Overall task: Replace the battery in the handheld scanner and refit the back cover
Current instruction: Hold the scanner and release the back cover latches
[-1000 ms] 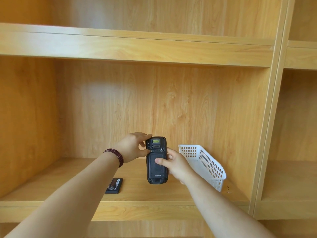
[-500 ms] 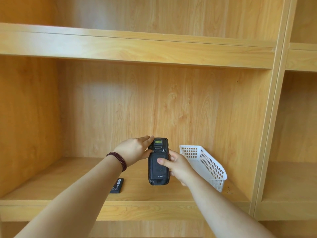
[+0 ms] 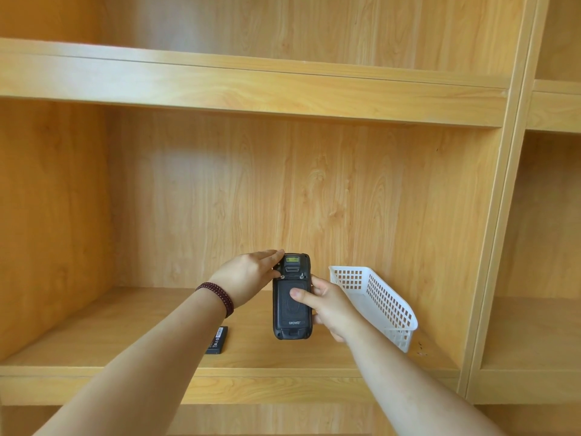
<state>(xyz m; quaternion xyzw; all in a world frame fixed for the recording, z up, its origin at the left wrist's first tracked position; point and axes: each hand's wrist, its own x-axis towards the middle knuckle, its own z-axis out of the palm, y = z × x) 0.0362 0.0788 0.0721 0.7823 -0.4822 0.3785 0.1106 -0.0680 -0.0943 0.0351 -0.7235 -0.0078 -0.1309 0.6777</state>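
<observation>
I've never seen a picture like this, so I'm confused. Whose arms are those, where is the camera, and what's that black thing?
The camera sits on a person's head, looking forward and down, so you see their own arms reaching out. The right hand grips a black handheld scanner, its back facing us with the cover on. The left hand touches the scanner's top corner; a bead bracelet circles that wrist. On the wooden shelf lies a flat black battery. A white plastic basket stands on the shelf, to the right.

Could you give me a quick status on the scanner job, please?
Right hand grips scanner upright, back cover on. Left hand fingers at its top left latch. Loose battery on shelf. Nothing in the way.
</observation>
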